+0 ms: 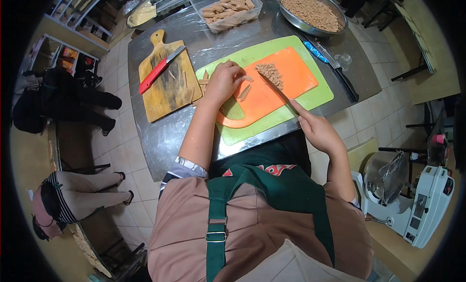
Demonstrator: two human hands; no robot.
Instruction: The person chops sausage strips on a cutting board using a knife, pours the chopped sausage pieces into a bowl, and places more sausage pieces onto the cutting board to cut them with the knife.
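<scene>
My right hand (318, 129) grips a knife (277, 92), its blade lying over the orange cutting board (301, 73) beside a pile of small diced pieces (271, 74). My left hand (227, 80) has its fingers curled together at a light brown strip just left of the blade; its fingertips partly hide what they hold. Another strip (244, 92) lies below on the orange board. Beneath that board is a larger green board (315, 98). More strips lie at the green board's left edge, partly behind my left hand.
A wooden board (160, 100) with a red-handled knife (154, 77) sits left. Farther back are a plastic tub of brown pieces (230, 22) and a metal bowl (343, 26) of diced pieces. A black-handled knife (345, 83) lies right. Two people stand at the left.
</scene>
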